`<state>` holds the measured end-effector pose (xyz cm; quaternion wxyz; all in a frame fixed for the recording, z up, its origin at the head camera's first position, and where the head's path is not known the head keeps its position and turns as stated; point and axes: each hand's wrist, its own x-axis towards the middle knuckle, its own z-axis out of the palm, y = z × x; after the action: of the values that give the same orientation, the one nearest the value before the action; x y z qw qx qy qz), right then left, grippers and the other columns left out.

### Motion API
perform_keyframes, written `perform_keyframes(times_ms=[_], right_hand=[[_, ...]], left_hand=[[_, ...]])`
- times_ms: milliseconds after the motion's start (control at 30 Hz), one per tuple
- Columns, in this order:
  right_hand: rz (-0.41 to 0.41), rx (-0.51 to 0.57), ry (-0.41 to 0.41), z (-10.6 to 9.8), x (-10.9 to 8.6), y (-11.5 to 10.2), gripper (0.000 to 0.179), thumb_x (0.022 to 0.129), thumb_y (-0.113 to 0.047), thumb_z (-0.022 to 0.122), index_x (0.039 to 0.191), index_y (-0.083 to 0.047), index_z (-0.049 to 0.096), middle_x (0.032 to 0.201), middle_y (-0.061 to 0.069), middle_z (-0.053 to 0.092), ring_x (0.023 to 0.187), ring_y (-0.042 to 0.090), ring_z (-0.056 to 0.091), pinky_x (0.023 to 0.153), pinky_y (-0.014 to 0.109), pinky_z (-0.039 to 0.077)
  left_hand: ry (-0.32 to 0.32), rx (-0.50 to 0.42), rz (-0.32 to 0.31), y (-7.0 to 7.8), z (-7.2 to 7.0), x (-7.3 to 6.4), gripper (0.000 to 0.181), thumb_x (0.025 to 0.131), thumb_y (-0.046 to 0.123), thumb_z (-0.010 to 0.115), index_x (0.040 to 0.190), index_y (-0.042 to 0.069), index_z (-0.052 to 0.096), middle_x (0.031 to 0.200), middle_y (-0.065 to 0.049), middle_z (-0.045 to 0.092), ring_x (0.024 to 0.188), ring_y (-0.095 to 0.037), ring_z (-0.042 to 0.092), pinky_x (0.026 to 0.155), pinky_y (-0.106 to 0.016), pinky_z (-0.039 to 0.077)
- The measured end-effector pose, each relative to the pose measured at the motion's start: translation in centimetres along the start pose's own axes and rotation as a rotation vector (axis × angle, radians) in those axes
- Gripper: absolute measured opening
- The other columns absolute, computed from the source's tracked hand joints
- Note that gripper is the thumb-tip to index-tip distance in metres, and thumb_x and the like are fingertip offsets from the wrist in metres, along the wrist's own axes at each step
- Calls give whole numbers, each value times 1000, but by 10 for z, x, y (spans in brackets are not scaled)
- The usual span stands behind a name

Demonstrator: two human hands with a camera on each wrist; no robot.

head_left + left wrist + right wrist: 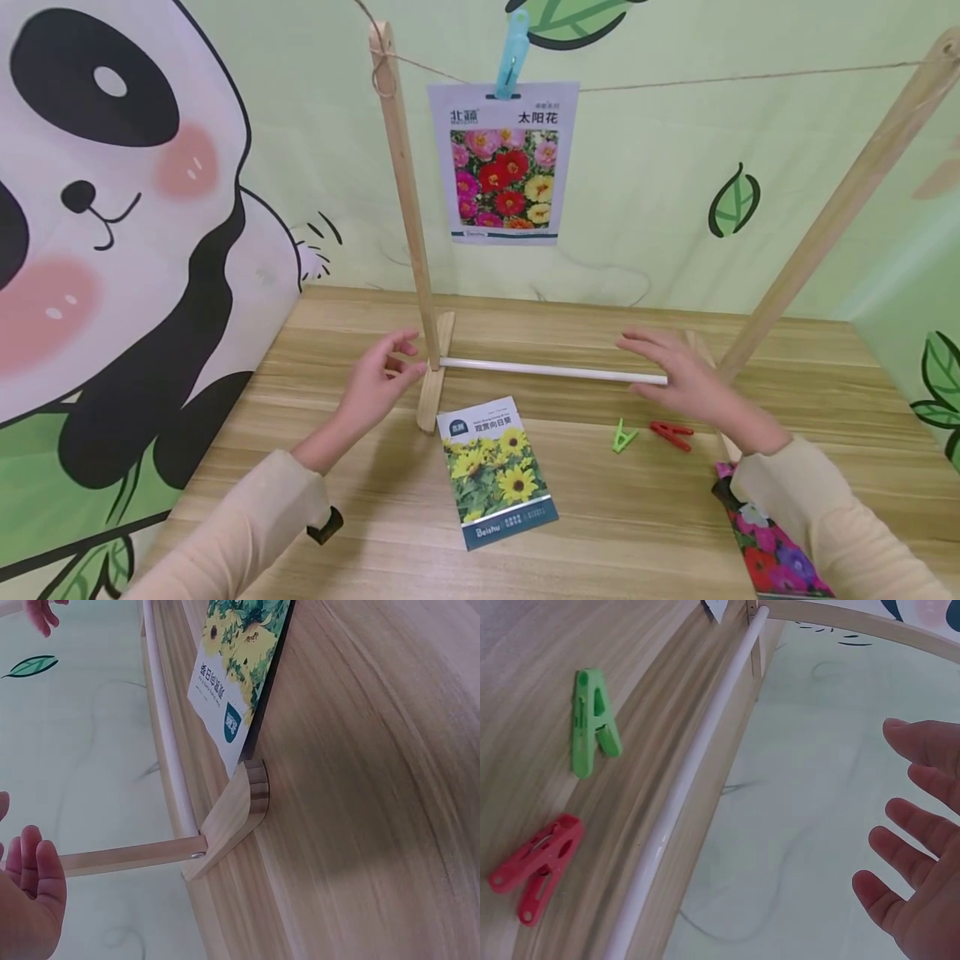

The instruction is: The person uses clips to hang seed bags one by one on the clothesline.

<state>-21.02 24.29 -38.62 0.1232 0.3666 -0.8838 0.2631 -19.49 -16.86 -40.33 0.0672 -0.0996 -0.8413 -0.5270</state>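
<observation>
My left hand [378, 371] is held up beside the foot of the left wooden post [408, 200], its fingers loosely bent around nothing. Over the right end of a white rod [547, 371] hovers my right hand [678, 371]; in the right wrist view its fingers are spread and hold nothing. Between the hands and nearer me lies a sunflower seed packet [498, 475]. A green clothespin [622, 436] and a red clothespin [672, 434] lie just below the right hand. Above, a light-blue clothespin [513, 58] holds another flower seed packet [504, 167] on twine [712, 79].
A right wooden post [840, 200] leans outward in view and carries the twine's other end. Partly under the right sleeve lies a third flower packet [783, 554]. Behind the wooden table [360, 517] stands a green backdrop with a painted panda [202, 275].
</observation>
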Motion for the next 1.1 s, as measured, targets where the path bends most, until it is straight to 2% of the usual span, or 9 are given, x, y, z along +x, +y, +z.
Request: perform_keyframes(times_ms=[167,367,567,833,1100], right_hand=[[71,40,-57,2,-3,0,56,85,8,83,136,14,60,141,38,56,131,58,51,106,73,43],[16,27,-17,8,-8,5,56,82,10,84,133,14,62,137,39,58,126,60,54,101,74,45],[79,33,-74,10,-10,6,57,83,7,84,134,15,61,141,39,56,130,60,52,104,74,44],[30,26,-57,16,-15,10,54,82,6,84,131,14,63,139,39,58,126,60,55,101,74,46],[90,53,-106,20,-19,11,53,86,7,81,135,14,61,144,39,54,131,60,51,104,73,45]], left_hand=[[-21,7,-22,-1,1,-1,44,100,-5,69,141,-13,56,123,-31,64,94,-34,66,72,-19,51],[-40,9,-22,-6,4,-1,40,100,-5,69,138,-13,58,126,-33,64,96,-38,67,73,-19,51],[-52,-4,-31,-10,7,-3,40,99,-5,69,137,-14,58,128,-34,62,96,-37,67,73,-19,52],[-80,-7,-29,-18,11,-5,39,97,-8,68,135,-15,59,128,-35,61,95,-36,67,74,-19,53],[-103,10,-31,-26,14,-7,40,97,-7,68,136,-14,59,128,-35,62,96,-37,68,77,-24,53]])
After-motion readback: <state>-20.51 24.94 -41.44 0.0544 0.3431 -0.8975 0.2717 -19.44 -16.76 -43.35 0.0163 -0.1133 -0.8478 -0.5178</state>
